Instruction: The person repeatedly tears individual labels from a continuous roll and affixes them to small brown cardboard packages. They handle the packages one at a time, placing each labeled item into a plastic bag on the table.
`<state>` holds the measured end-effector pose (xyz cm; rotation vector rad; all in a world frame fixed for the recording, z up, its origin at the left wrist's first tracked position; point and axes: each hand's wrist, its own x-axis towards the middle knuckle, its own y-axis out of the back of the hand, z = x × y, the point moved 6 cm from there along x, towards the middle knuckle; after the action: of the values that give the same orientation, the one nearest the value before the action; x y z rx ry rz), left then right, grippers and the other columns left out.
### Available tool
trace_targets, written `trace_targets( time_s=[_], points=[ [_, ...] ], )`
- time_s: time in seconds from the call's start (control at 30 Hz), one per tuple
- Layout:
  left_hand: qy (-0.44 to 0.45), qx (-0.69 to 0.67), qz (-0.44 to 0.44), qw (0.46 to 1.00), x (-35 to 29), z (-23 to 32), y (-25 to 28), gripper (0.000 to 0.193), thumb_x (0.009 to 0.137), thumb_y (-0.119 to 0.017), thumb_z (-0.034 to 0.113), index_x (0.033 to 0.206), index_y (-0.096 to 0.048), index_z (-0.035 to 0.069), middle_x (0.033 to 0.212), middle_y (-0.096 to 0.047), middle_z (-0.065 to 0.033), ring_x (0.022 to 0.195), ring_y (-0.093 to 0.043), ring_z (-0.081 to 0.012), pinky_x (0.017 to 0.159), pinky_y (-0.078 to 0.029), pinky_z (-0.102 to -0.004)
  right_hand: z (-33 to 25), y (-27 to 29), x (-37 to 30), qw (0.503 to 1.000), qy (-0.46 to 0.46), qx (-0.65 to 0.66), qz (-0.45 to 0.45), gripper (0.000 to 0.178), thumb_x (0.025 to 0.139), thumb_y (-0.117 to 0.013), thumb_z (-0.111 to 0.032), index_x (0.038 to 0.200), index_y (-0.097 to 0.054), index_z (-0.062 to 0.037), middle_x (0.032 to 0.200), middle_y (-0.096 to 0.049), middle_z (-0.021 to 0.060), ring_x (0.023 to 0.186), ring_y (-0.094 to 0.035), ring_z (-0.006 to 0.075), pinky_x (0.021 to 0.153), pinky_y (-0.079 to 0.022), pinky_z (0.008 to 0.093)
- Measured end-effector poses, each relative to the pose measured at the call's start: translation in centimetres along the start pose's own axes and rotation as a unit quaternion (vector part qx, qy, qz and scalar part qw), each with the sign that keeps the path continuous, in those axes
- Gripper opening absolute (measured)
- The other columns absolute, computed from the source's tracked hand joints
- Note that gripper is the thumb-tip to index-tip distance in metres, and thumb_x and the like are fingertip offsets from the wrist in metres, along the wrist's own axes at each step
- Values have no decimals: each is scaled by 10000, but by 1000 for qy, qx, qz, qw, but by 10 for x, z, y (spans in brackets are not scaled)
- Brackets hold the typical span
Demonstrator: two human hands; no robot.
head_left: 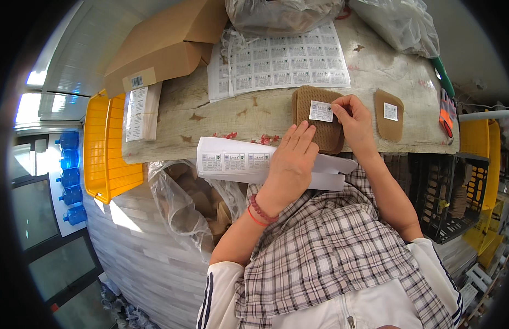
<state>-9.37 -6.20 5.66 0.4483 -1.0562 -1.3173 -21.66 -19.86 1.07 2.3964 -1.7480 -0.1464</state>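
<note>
A stack of brown textured pads (pixel 330 137) lies at the table's front edge, a small white printed label (pixel 321 111) on its top. My right hand (pixel 354 122) pinches that label's right corner between thumb and forefinger. My left hand (pixel 293 164) lies flat with fingers stretched out, the tips touching the pads' lower left side. Beneath my left palm runs a curled sheet of printed labels (pixel 232 159), which hangs over the table edge toward my lap. To the right sits a single brown pad (pixel 388 127) with a label (pixel 390 112) stuck on it.
Large label sheets (pixel 287 60) spread across the back of the table (pixel 210 118), below plastic bags (pixel 282 16). A cardboard box (pixel 161 44) and a paper stack (pixel 142 112) stand left, near a yellow crate (pixel 112 148). Orange-handled scissors (pixel 446 112) and a black crate (pixel 441 197) are right.
</note>
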Motion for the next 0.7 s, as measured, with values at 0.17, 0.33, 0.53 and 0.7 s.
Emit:
trace_targets(
  time_s=[0.17, 0.33, 0.53, 0.7],
  points=[
    [6, -1, -2, 1000, 1, 2, 1, 145, 794, -552, -54, 928, -601, -31, 1310, -590, -248, 1303, -525, -421, 1131, -402, -526, -3, 2, -4, 1000, -30, 0, 5, 85, 977, -657, -96, 983, -643, -12, 823, -602, -33, 716, -503, 46, 645, -432, 215],
    [4, 3, -1, 1000, 3, 5, 3, 136, 793, -556, -50, 922, -595, -32, 1305, -590, -252, 1300, -527, -425, 1123, -410, -523, -2, 2, -5, 1000, -8, -16, 7, 85, 978, -661, -101, 980, -644, -18, 818, -600, -35, 711, -501, 40, 630, -423, 208],
    [1, 5, 2, 1000, 3, 5, 2, 128, 793, -558, -49, 914, -594, -33, 1300, -592, -256, 1295, -534, -423, 1107, -422, -518, -5, 2, -7, 1000, -30, 7, 6, 84, 965, -656, -74, 971, -642, 8, 824, -631, 4, 743, -539, 68, 678, -462, 239],
    [2, 6, -1, 1000, 5, 6, 4, 123, 791, -561, -50, 909, -593, -35, 1295, -591, -259, 1282, -539, -429, 1096, -429, -515, -6, 2, -7, 999, -6, -27, 16, 85, 954, -655, -58, 976, -637, 22, 820, -664, 48, 744, -585, 104, 696, -498, 275]
  ],
)
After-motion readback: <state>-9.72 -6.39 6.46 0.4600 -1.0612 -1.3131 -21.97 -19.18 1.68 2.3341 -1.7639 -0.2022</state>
